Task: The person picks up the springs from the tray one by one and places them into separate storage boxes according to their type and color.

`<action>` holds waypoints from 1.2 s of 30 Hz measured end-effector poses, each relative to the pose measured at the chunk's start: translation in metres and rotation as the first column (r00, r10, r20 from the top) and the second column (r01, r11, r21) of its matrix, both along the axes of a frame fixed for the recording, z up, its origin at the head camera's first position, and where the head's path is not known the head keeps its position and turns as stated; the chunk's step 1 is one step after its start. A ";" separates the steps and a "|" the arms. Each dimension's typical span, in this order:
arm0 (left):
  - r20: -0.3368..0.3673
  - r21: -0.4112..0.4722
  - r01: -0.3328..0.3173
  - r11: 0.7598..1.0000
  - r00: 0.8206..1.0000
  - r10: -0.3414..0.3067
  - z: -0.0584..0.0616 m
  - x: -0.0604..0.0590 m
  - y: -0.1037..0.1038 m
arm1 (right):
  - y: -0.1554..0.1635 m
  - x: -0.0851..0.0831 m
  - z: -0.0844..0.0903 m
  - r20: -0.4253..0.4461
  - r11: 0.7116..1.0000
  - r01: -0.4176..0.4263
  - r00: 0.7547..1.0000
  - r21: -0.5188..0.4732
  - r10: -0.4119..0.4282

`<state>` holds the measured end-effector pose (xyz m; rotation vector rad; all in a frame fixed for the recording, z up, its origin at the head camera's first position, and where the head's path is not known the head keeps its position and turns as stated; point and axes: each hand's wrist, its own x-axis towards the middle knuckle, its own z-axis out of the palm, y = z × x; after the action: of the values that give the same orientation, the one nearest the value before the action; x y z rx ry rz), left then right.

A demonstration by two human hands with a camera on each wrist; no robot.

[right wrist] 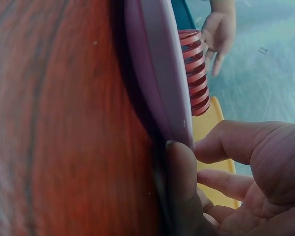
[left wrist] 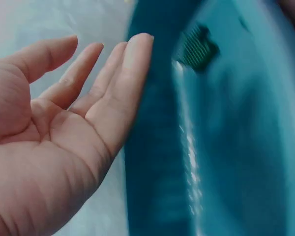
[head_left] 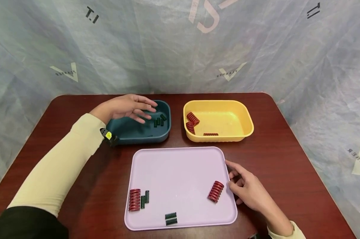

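Note:
My left hand [head_left: 129, 107] hovers over the dark blue bin [head_left: 138, 140], fingers spread and nothing held. Several small green springs [head_left: 159, 122] lie in that bin's right part. At the lilac tray [head_left: 180, 172], my right hand [head_left: 249, 189] holds the right rim, its thumb [right wrist: 219, 142] against the edge in the right wrist view. Close to that hand, one thick red spring [head_left: 215, 192] lies on the tray. Another red spring [head_left: 134, 199] lies at the tray's left, beside two small green springs [head_left: 145, 199]. Two more green springs [head_left: 171, 218] lie near the front rim.
The yellow bin [head_left: 218, 138] stands behind the tray, right of the blue one, with red springs [head_left: 192, 122] mostly at its left end. All of it is on a dark red wooden table [head_left: 287, 172]. A grey printed sheet [head_left: 168, 49] hangs behind.

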<state>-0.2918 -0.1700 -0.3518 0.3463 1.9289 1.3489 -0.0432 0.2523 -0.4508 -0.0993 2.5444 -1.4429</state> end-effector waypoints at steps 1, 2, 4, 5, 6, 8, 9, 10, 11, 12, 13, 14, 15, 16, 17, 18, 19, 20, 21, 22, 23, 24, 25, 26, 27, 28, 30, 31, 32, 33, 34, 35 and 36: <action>-0.020 0.012 0.008 1.000 1.000 -0.008 0.003 0.005 0.001 | 0.000 0.000 0.000 0.001 1.000 0.000 1.000 -0.003 0.000; -0.040 0.021 0.016 1.000 0.999 -0.015 0.005 0.010 0.002 | 0.000 -0.001 0.000 0.002 1.000 0.000 1.000 -0.007 0.000; -0.079 0.037 0.038 0.999 0.996 -0.035 0.009 0.021 0.004 | 0.000 -0.001 0.000 -0.001 1.000 -0.001 1.000 -0.015 0.001; -0.093 0.047 0.050 0.998 0.995 -0.045 0.011 0.027 0.006 | 0.001 -0.001 0.000 -0.004 1.000 -0.003 1.000 -0.019 0.003; -0.100 0.056 0.062 0.996 0.993 -0.057 0.012 0.033 0.007 | 0.001 -0.001 -0.001 -0.007 1.000 -0.006 1.000 -0.022 0.005; -0.105 0.079 0.084 0.993 0.992 -0.076 0.014 0.044 0.010 | 0.001 -0.001 -0.001 -0.007 1.000 -0.003 1.000 -0.026 0.003; -0.103 0.093 0.097 0.991 0.991 -0.087 0.014 0.049 0.011 | 0.001 -0.001 -0.001 -0.005 1.000 -0.001 1.000 -0.026 0.001; -0.100 0.108 0.112 0.988 0.990 -0.101 0.014 0.054 0.012 | 0.001 -0.001 -0.001 -0.004 1.000 0.000 1.000 -0.025 0.000; -0.097 0.119 0.124 0.985 0.989 -0.113 0.013 0.059 0.013 | 0.001 -0.001 -0.001 -0.003 1.000 0.001 1.000 -0.023 -0.001; -0.098 0.127 0.135 0.983 0.988 -0.123 0.013 0.064 0.014 | 0.001 -0.001 -0.001 -0.002 1.000 0.001 1.000 -0.022 -0.001; -0.098 0.138 0.144 0.980 0.986 -0.132 0.012 0.068 0.014 | 0.001 -0.001 -0.001 -0.001 1.000 0.002 1.000 -0.020 -0.002; -0.101 0.144 0.155 0.977 0.985 -0.141 0.011 0.072 0.015 | 0.001 -0.001 -0.001 -0.001 1.000 0.001 1.000 -0.018 -0.001; -0.103 0.149 0.163 0.975 0.984 -0.149 0.010 0.077 0.015 | 0.001 -0.001 -0.001 0.000 1.000 0.001 1.000 -0.017 -0.001; -0.105 0.152 0.170 0.974 0.982 -0.155 0.009 0.081 0.016 | 0.001 -0.001 -0.001 -0.001 1.000 0.000 1.000 -0.017 0.000; -0.106 0.152 0.176 0.973 0.981 -0.161 0.007 0.085 0.016 | 0.001 -0.001 -0.001 -0.001 1.000 -0.002 1.000 -0.018 0.002; -0.106 0.154 0.180 0.972 0.981 -0.164 0.006 0.088 0.017 | 0.001 -0.001 0.000 -0.002 1.000 -0.003 1.000 -0.019 0.003; -0.103 0.156 0.184 0.970 0.980 -0.170 0.004 0.092 0.017 | 0.001 -0.001 0.000 -0.003 1.000 -0.004 1.000 -0.020 0.004; -0.101 0.154 0.189 0.970 0.979 -0.175 0.002 0.096 0.018 | 0.000 -0.001 0.000 -0.004 1.000 -0.007 1.000 -0.022 0.007; -0.096 0.153 0.194 0.969 0.979 -0.181 0.000 0.100 0.018 | 0.000 -0.001 0.001 -0.005 1.000 -0.008 1.000 -0.023 0.008; -0.092 0.150 0.200 0.968 0.978 -0.188 -0.002 0.103 0.018 | 0.000 -0.001 0.001 -0.006 1.000 -0.010 1.000 -0.023 0.009; -0.085 0.147 0.206 0.967 0.977 -0.195 -0.005 0.107 0.018 | 0.000 -0.001 0.001 -0.007 1.000 -0.011 1.000 -0.023 0.011; -0.076 0.143 0.212 0.967 0.976 -0.203 -0.008 0.110 0.018 | 0.000 -0.001 0.001 -0.004 1.000 -0.009 1.000 -0.021 0.009; -0.066 0.136 0.219 0.966 0.975 -0.212 -0.011 0.112 0.018 | 0.000 -0.001 0.001 -0.004 1.000 -0.010 1.000 -0.020 0.010; -0.056 0.127 0.225 0.966 0.974 -0.220 -0.015 0.115 0.018 | 0.000 -0.001 0.001 -0.004 1.000 -0.010 1.000 -0.018 0.010; -0.046 0.119 0.233 0.965 0.972 -0.229 -0.019 0.117 0.018 | 0.000 -0.001 0.001 -0.003 1.000 -0.008 1.000 -0.016 0.008; -0.031 0.111 0.238 0.965 0.971 -0.236 -0.023 0.119 0.018 | 0.000 -0.001 0.001 -0.004 1.000 -0.007 1.000 -0.017 0.007; 0.004 0.100 0.245 0.964 0.969 -0.247 -0.032 0.121 0.018 | 0.001 -0.001 0.001 -0.006 1.000 -0.006 1.000 -0.019 0.006; 0.023 0.098 0.249 0.964 0.967 -0.252 -0.037 0.122 0.019 | 0.001 -0.001 0.001 -0.010 1.000 -0.008 1.000 -0.022 0.008; 0.043 0.099 0.250 0.963 0.966 -0.255 -0.042 0.123 0.019 | 0.001 -0.001 0.001 -0.011 1.000 -0.007 1.000 -0.024 0.007; 0.063 0.101 0.251 0.963 0.964 -0.258 -0.047 0.124 0.019 | 0.001 -0.001 0.000 -0.011 1.000 -0.007 1.000 -0.027 0.006; 0.085 0.101 0.249 0.963 0.963 -0.257 -0.052 0.125 0.020 | 0.001 -0.001 0.000 -0.012 1.000 -0.006 1.000 -0.028 0.006; 0.102 0.101 0.250 0.963 0.960 -0.260 -0.056 0.126 0.020 | 0.001 -0.001 0.000 -0.011 1.000 -0.006 1.000 -0.028 0.006; 0.120 0.099 0.248 0.964 0.959 -0.259 -0.060 0.127 0.021 | 0.001 -0.001 0.000 -0.010 1.000 -0.007 1.000 -0.029 0.007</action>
<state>-0.1648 -0.1492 -0.4116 0.5142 1.6608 1.2512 -0.0440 0.2534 -0.4512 -0.1195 2.5290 -1.4804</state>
